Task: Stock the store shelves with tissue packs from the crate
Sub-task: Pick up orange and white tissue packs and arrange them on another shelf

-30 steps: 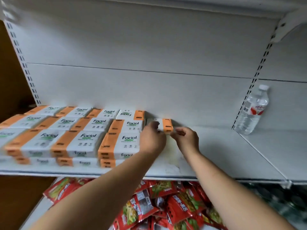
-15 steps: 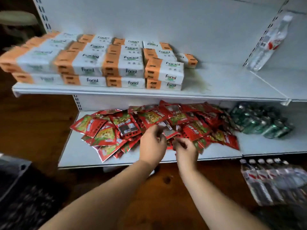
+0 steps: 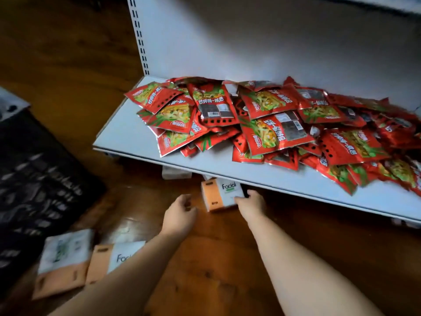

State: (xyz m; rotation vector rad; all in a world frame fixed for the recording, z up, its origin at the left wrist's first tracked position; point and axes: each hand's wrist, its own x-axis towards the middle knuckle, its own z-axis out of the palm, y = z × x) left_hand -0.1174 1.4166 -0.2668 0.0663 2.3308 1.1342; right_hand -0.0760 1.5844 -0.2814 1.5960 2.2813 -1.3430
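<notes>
Tissue pack [image 3: 222,193] lies crosswise on the floor [image 3: 227,258] under the shelf [image 3: 127,137] edge, right hand [image 3: 250,205] gripping one end, loose-fingered left hand [image 3: 181,213] just beside the other.

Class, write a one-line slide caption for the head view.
Right hand grips a tissue pack on the floor below the shelf; left hand open beside it.

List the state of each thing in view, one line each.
Facial tissue pack: on the floor at the shelf edge, gripped at its right end.
Right hand: grips that pack.
Left hand: loosely curled, holding nothing.
Two other tissue packs: lying on the floor.
Crate: blurred, contents unclear.
Snack packets: heaped loosely on the shelf.
</notes>
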